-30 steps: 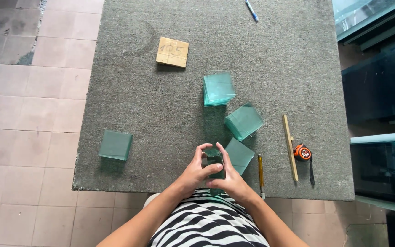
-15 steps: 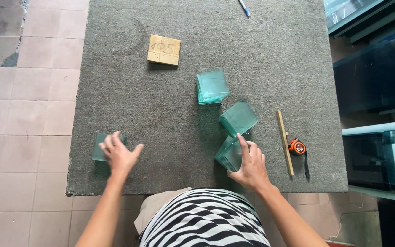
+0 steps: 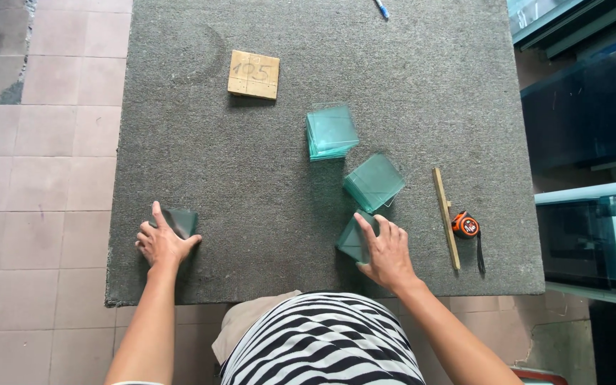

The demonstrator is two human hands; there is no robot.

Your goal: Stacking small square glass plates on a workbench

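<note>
Glass squares [image 3: 354, 239] under my right hand [image 3: 386, 249], fingers clamped on them; left hand [image 3: 160, 241] grips another stack [image 3: 180, 221], far left of the tape measure [image 3: 466, 225]. Sharp edges could cut me if they slip.

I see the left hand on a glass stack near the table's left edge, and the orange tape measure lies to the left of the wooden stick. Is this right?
Not quite. The head view shows the orange tape measure lying to the right of the wooden stick, not the left. The left hand does rest on a glass stack near the table's left edge.

One head-worn view looks steeply down, from close above, onto the grey felt-covered bench [image 3: 251, 178] before the person's torso.
</note>
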